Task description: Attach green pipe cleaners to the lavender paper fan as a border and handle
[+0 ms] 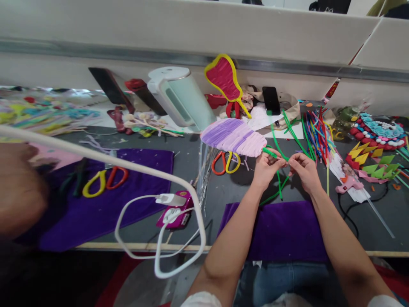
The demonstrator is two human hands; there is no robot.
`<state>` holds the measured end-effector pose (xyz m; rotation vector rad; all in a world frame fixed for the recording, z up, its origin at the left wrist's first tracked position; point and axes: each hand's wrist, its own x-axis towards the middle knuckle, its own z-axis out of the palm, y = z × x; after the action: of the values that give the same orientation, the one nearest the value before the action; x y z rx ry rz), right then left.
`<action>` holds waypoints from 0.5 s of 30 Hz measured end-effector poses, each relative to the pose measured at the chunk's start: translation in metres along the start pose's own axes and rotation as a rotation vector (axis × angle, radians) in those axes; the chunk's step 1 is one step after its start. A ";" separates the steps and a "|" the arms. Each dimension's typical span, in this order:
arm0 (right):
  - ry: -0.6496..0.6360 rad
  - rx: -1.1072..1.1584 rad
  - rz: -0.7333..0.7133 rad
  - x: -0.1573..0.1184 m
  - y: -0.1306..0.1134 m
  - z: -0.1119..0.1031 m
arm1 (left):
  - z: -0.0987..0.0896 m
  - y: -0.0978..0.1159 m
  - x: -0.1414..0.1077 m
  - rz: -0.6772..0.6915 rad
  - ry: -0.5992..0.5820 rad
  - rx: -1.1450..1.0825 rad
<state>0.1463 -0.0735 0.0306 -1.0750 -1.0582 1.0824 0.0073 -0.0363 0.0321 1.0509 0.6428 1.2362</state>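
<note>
A fuzzy petal shape [233,137] striped in pale pink and purple points up and left from my left hand [266,168]. That hand is closed around its stem, which is wrapped in green. My right hand [303,168] pinches a green pipe cleaner [278,145] close beside the left fingertips. Its loose ends stick up and hang down between the hands. More green pipe cleaners [295,133] lie just behind. Below my forearms is a folded purple cloth [284,230]. Red and yellow-handled scissors [232,163] rest under the petal.
A white kettle [182,98], a red petal with yellow edge [225,79] and a phone [271,100] stand behind. To the right are colourful pipe cleaners [319,132] and a pink glue gun [349,184]. White cable [128,165] crosses left to a magenta power strip [183,218]. Another person's blurred arm [22,192] is far left.
</note>
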 end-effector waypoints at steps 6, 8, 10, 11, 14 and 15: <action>-0.023 0.061 0.134 -0.003 -0.002 0.005 | 0.000 0.001 -0.001 0.031 0.027 0.010; -0.018 0.111 0.170 -0.003 -0.002 0.005 | 0.002 0.002 -0.002 0.036 0.012 0.036; -0.013 0.162 0.209 -0.003 -0.001 0.006 | 0.003 0.003 -0.002 0.040 -0.011 0.072; -0.012 0.182 0.223 -0.003 0.000 0.006 | 0.003 0.003 -0.003 0.041 -0.023 0.088; -0.011 0.206 0.240 -0.002 0.001 0.007 | 0.003 0.002 -0.002 0.047 -0.029 0.095; -0.010 0.202 0.238 -0.002 0.001 0.008 | 0.002 0.001 -0.002 0.053 -0.015 0.090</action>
<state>0.1383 -0.0747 0.0307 -1.0497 -0.8225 1.3558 0.0083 -0.0389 0.0342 1.1568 0.6677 1.2533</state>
